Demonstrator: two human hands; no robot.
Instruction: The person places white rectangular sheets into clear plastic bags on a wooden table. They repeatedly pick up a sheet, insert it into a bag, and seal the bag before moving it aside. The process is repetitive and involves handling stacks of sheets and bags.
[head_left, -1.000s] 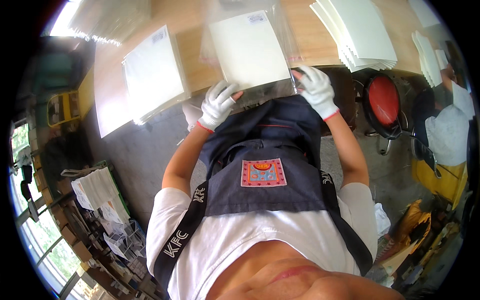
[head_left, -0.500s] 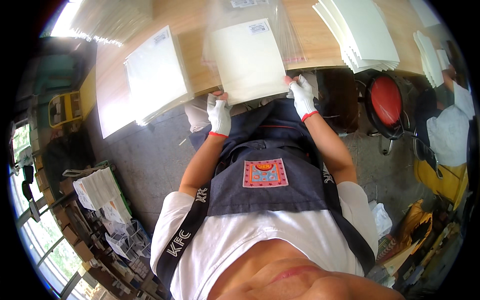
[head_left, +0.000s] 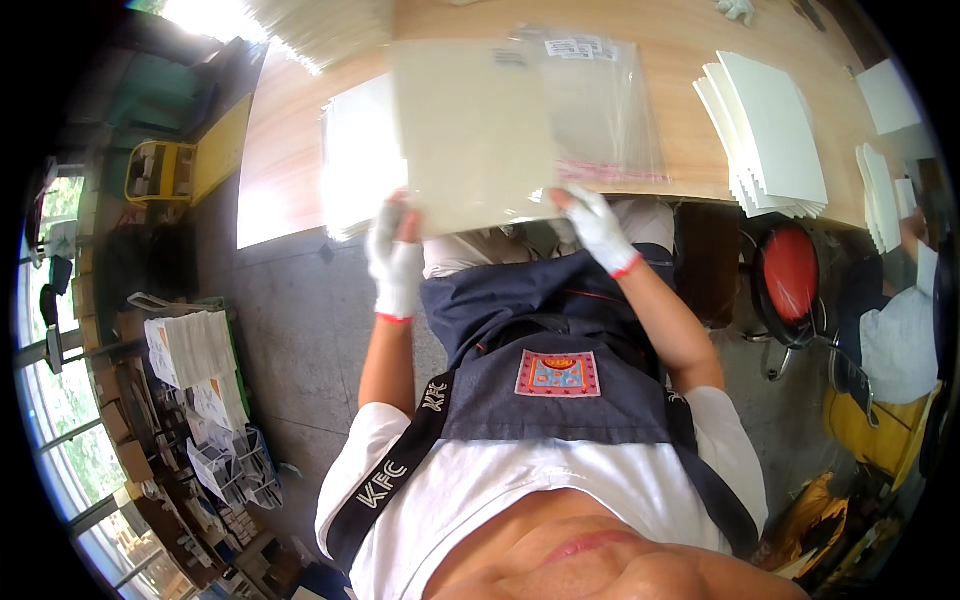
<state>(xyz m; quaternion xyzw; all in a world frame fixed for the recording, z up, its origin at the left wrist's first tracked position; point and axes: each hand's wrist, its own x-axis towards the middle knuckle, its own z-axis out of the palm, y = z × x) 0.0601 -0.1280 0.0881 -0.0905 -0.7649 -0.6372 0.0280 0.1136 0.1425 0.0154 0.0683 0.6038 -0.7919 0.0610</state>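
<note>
A flat cream-white sheet in a clear plastic bag (head_left: pixel 475 140), with a small label near its far edge, is raised over the front of the table. Its near left corner is in the grip of my left hand (head_left: pixel 393 255), and its near right corner is pinched by my right hand (head_left: pixel 595 228). Both hands wear white fingertip-less gloves with red cuffs. Partly behind the sheet, on the left, lies a stack of bagged white sheets (head_left: pixel 360 150). To the right, several empty clear plastic bags (head_left: pixel 610 120) with a pink strip lie on the wooden table (head_left: pixel 680 100).
Fanned white sheets (head_left: pixel 775 130) stand at the table's right, with more white sheets (head_left: pixel 876 195) beyond. A red-seated stool (head_left: pixel 788 272) and another person's sleeve (head_left: pixel 900 325) are on the right. A shiny plastic pile (head_left: pixel 320 25) lies far left; a crate of papers (head_left: pixel 190 350) stands lower left.
Both hands have lifted the bagged sheet off the pile of clear bags and carried it left, so it now overlaps the stack of bagged sheets. My view has shifted slightly.
</note>
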